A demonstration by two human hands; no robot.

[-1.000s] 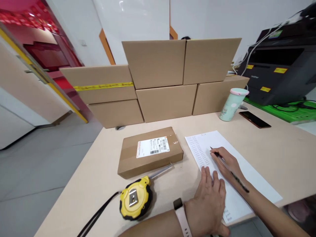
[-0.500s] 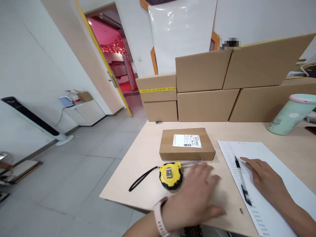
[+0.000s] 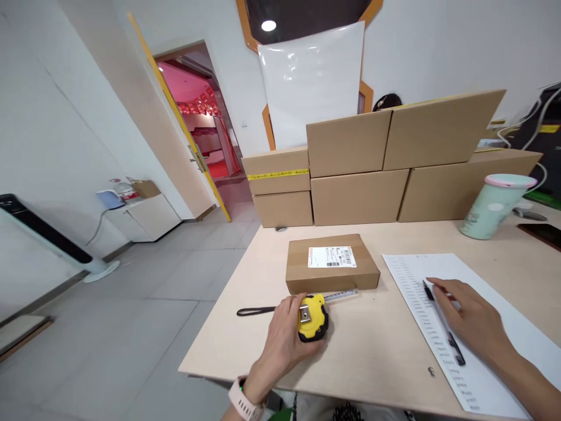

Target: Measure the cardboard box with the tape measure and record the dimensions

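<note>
On the table, my left hand (image 3: 284, 333) is wrapped round a yellow and black tape measure (image 3: 314, 318). A short length of its metal blade sticks out to the right, along the front of a small cardboard box (image 3: 326, 283) with a white label. The black wrist strap (image 3: 255, 311) trails out to the left. My right hand (image 3: 471, 316) lies over a printed sheet of paper (image 3: 486, 374). Its thumb and index finger are closed at the upper part of a black and clear pen (image 3: 454, 345), which slants across the sheet's printed column.
Several large cardboard boxes (image 3: 359, 199) are stacked along the table's back. A green tumbler with a pink lid (image 3: 493, 207) stands at right, with a dark phone (image 3: 543, 235) near it. The table's left edge drops to a tiled floor. Behind the boxes, a person's head (image 3: 387, 102) partly shows.
My left hand has moved left and taken hold of the tape measure, which is now turned slightly. The pen has shifted right on the sheet, against my right fingers.
</note>
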